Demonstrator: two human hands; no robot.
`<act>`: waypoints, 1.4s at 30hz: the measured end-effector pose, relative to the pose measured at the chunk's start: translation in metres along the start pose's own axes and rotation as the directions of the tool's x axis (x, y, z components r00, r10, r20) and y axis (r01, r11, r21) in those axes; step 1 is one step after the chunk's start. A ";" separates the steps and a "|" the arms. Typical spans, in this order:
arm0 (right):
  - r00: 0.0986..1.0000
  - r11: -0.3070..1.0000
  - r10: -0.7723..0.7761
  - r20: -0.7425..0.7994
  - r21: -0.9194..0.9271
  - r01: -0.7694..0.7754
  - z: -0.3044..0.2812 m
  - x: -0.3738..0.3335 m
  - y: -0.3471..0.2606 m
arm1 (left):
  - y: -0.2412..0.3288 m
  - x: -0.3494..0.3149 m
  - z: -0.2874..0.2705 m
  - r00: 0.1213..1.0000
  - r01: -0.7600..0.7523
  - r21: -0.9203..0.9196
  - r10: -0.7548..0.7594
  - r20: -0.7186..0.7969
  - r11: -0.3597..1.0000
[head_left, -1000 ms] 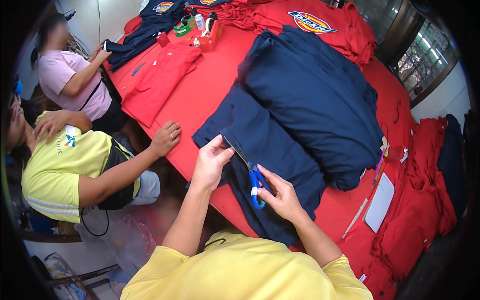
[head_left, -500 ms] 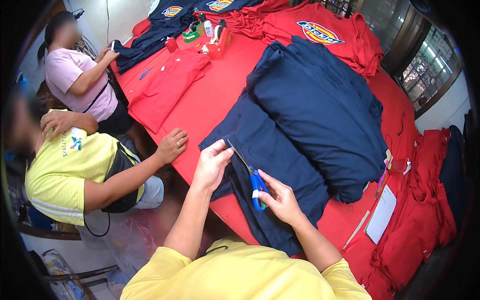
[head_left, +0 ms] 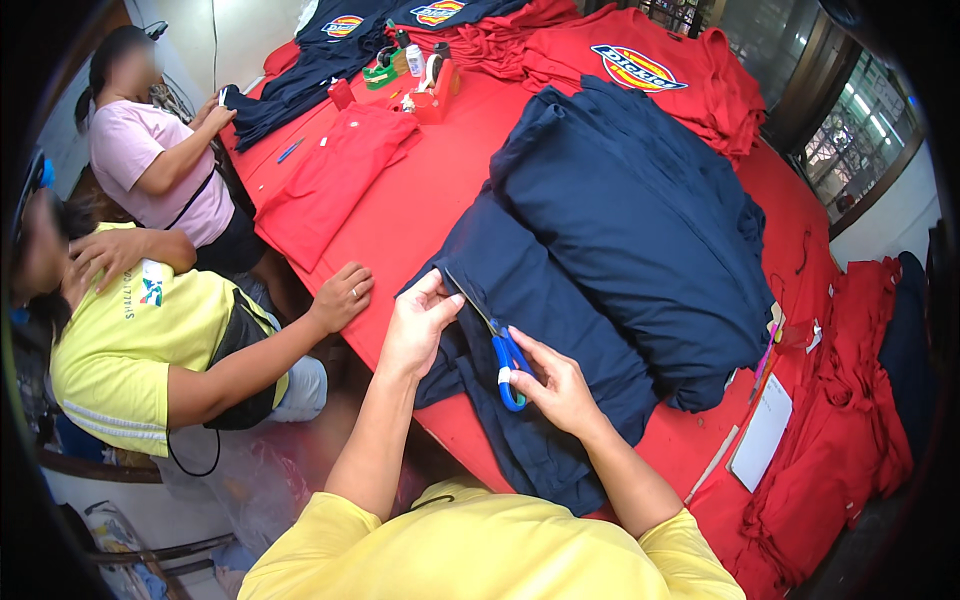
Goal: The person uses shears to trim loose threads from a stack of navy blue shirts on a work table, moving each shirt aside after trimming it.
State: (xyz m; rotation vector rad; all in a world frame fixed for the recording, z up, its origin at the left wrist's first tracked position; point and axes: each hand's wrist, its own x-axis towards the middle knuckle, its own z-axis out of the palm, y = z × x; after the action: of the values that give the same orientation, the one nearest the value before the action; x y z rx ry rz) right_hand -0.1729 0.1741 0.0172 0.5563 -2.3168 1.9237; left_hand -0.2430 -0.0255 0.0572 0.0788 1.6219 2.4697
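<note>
My right hand (head_left: 552,378) grips a pair of scissors (head_left: 507,365) by its blue handles, with the blades pointing up and to the left. At the blade tips my left hand (head_left: 420,325) pinches the edge of a navy garment (head_left: 530,300) between thumb and fingers. Cloth from this garment hangs down the near side of the table, below the scissors. Beside it, to the right, lies a thick folded pile of navy garments (head_left: 630,220). Whether the blades have fabric between them is too small to tell.
A red-covered table (head_left: 420,220) carries red shirts (head_left: 640,65), a tape dispenser (head_left: 433,95) and a pen (head_left: 290,150). White paper (head_left: 762,430) lies at the right. Beside me a person in yellow (head_left: 130,330) rests a hand on the table; another, in pink (head_left: 150,150), stands beyond.
My left hand and the scissors have shifted slightly left and down, and the pinched navy edge has been drawn in with them. The neighbour in yellow has moved their head and raised hand.
</note>
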 end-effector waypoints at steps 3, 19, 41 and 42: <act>0.980 0.974 0.196 0.037 0.110 -0.199 -0.005 0.007 -0.006 | 0.003 -0.003 0.008 1.000 0.002 0.020 -0.002 -0.010 1.000; 0.990 0.991 0.131 0.051 0.001 -0.132 -0.001 0.022 -0.002 | 0.003 0.005 -0.001 0.994 -0.049 -0.008 0.047 -0.102 0.999; 0.928 0.906 0.350 0.125 0.205 -0.369 0.002 0.026 0.009 | -0.010 0.016 -0.019 0.995 -0.001 -0.113 -0.010 -0.098 0.994; 0.928 0.915 0.353 0.115 0.163 -0.369 0.002 0.025 0.006 | -0.012 0.018 -0.021 0.994 -0.020 -0.156 0.004 -0.107 0.988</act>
State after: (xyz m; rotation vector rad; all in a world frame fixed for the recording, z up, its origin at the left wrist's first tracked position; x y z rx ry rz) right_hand -0.1983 0.1672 0.0180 0.2308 -2.4509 2.3338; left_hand -0.2623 -0.0366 0.0363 -0.0659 1.4622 2.6423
